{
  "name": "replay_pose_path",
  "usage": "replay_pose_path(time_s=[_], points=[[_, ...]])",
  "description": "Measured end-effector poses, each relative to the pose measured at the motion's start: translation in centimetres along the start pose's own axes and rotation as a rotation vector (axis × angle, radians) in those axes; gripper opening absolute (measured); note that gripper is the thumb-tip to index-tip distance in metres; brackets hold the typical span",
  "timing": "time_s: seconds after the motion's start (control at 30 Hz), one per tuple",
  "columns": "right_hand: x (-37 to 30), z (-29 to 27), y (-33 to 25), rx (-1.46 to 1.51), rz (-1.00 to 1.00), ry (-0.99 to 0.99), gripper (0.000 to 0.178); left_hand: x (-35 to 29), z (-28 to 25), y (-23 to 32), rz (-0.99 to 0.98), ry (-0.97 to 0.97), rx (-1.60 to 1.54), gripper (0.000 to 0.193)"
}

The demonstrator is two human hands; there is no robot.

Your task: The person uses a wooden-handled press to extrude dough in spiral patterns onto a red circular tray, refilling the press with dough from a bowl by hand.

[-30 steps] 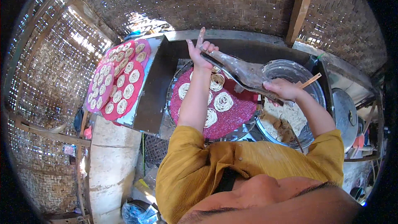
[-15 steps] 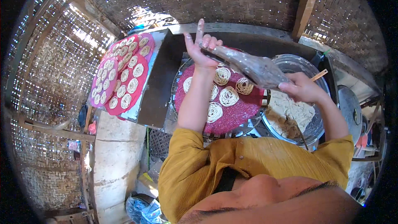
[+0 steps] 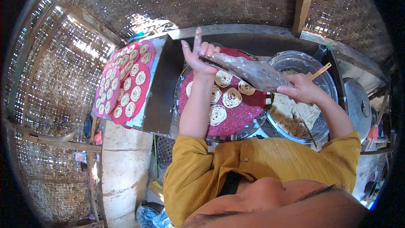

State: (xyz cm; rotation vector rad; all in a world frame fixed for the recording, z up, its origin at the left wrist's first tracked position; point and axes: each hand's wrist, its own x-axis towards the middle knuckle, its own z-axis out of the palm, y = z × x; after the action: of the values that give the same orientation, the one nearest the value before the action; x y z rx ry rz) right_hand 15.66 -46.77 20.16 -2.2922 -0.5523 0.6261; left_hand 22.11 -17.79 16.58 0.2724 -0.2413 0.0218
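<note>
A greyish, dough-smeared plastic piping bag (image 3: pixel 257 74) slants between my hands over a round red mat (image 3: pixel 236 123). My left hand (image 3: pixel 203 59) has several fingers curled round the bag's far-left end, its thumb and index finger stretched out. My right hand (image 3: pixel 301 89) grips the bag's other end, above a grey basin (image 3: pixel 282 62). Pale dough (image 3: pixel 297 112) fills part of that basin. Coiled rings of thin cream strands (image 3: pixel 231 97) lie on the mat, some of them hidden under the bag and my left arm.
Several pink and red mats with coiled rings (image 3: pixel 136 93) overlap on a surface at left. A dark panel (image 3: pixel 158 88) stands between them and the red mat. A wooden handle (image 3: pixel 320 71) and a thin stick (image 3: pixel 310 133) lean in the basin. A round metal lid (image 3: pixel 356 105) is at right.
My left hand has come slightly lower and to the left with the bag. The whole view has shifted a little. Both hands keep their hold.
</note>
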Motion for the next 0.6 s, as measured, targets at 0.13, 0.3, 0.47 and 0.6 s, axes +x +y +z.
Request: replay_pose_path(time_s=[0.13, 0.3, 0.47, 0.6], points=[[-0.7, -0.3, 0.7, 0.066, -0.021, 0.005, 0.052, 0.1, -0.4, -1.5, -0.122, -0.202, -0.134, 0.066], [-0.7, 0.1, 1.6, 0.087, -0.041, 0.04, 0.048, 0.2, -4.5, -6.6, -0.543, 0.137, 0.607, 0.042], [-0.7, 0.1, 2.0, 0.125, -0.046, 0.066, 0.047, -2.2, -5.5, -9.2, -0.554, 0.125, 1.161, 0.032], [-0.9, 0.3, 2.4, 0.179, -0.046, 0.094, 0.047, -3.0, -4.7, -9.2, -0.609, 0.053, 1.197, 0.029]])
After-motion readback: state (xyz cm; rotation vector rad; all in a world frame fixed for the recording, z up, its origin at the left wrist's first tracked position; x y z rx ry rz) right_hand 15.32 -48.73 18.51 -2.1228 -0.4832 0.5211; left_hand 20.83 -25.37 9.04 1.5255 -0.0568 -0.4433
